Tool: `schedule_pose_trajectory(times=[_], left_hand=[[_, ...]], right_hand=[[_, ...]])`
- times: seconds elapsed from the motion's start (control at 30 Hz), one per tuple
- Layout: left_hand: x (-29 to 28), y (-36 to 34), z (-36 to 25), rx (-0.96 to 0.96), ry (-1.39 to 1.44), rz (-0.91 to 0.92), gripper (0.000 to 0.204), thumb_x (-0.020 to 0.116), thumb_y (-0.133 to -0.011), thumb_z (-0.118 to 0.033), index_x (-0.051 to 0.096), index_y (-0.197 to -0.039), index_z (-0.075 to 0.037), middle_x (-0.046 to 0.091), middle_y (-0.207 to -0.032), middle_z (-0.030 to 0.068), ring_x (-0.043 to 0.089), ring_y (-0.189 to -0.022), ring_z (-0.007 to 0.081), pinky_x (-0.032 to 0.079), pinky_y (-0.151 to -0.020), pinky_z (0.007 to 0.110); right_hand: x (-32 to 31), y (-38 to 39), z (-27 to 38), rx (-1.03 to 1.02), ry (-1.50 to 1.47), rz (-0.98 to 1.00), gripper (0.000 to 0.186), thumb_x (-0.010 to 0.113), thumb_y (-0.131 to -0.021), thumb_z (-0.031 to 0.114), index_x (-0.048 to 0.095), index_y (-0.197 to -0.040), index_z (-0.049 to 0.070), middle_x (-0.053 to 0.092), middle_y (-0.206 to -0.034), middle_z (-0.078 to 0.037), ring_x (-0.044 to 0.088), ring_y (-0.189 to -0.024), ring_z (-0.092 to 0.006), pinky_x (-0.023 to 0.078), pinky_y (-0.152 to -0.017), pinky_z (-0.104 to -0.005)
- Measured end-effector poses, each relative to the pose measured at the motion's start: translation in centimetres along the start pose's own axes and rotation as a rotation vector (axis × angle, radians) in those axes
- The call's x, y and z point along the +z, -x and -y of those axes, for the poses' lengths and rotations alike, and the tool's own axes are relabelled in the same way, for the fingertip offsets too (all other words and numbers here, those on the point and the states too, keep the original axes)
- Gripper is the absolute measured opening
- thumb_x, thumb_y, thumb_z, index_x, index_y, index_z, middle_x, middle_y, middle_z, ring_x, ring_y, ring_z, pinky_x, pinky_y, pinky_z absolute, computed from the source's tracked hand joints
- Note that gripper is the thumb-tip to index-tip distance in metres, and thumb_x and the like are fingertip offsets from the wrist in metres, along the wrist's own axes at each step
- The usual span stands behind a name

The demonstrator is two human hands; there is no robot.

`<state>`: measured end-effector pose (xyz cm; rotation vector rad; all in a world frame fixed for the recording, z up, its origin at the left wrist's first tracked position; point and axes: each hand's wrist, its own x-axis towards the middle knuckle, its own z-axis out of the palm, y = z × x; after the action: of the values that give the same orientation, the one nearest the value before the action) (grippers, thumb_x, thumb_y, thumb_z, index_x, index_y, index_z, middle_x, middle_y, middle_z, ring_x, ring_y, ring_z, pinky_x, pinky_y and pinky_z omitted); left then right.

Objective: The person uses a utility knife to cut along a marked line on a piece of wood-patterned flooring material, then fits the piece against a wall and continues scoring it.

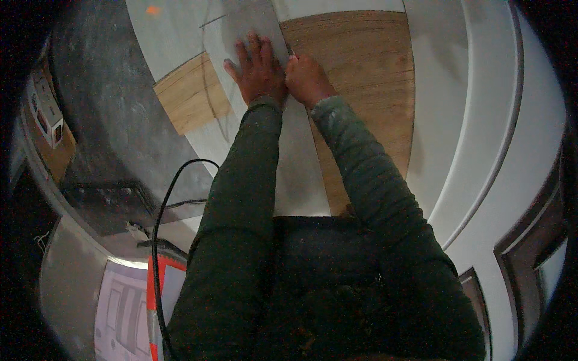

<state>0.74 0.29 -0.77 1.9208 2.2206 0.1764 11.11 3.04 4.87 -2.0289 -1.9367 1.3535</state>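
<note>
My left hand (262, 72) lies flat with its fingers spread on a long grey strip (298, 162) that runs away from me. Close beside it, my right hand (308, 78) is closed at the strip's right edge. A thin dark tip shows just beyond its fingers, but the rest is hidden, so its kind cannot be told. Under and beside the right hand, a wood-grain panel (367, 72) meets the strip's edge. Left of the strip there is a smaller wood-grain patch (189, 93), crossed by a thin dark curved line.
A black cable (158, 240) loops beside my left forearm. At the far left a small white-and-brown box (51, 117) stands near a dark grey surface (108, 78). A white curved moulding (469, 150) runs along the right. A red-edged item (152, 295) is at lower left.
</note>
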Motion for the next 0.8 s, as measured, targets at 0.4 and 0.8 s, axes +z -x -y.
schedule_pose_trajectory(times=[0.4, 0.8], left_hand=[[0.4, -0.2, -0.2, -0.013, -0.151, -0.014, 0.047, 0.039, -0.096, -0.028, 0.039, -0.142, -0.020, 0.024, -0.156, 0.0006, 0.016, -0.145, 0.0296, 0.008, -0.111, 0.064], [0.3, 0.1, -0.3, 0.001, -0.120, -0.075, 0.046, 0.036, -0.097, -0.028, 0.040, -0.141, -0.019, 0.025, -0.156, 0.0009, 0.015, -0.145, 0.0284, 0.007, -0.111, 0.063]], right_hand=[[2.2, 4.7, -2.1, 0.098, -0.148, -0.049, 0.037, 0.038, -0.097, 0.024, 0.060, -0.102, -0.005, 0.062, -0.100, -0.029, 0.061, -0.093, -0.0459, 0.049, -0.080, -0.0546], [2.4, 7.5, -2.6, 0.122, -0.173, -0.047, 0.034, 0.042, -0.097, 0.026, 0.057, -0.101, -0.005, 0.061, -0.094, -0.030, 0.059, -0.087, -0.0485, 0.046, -0.077, -0.0535]])
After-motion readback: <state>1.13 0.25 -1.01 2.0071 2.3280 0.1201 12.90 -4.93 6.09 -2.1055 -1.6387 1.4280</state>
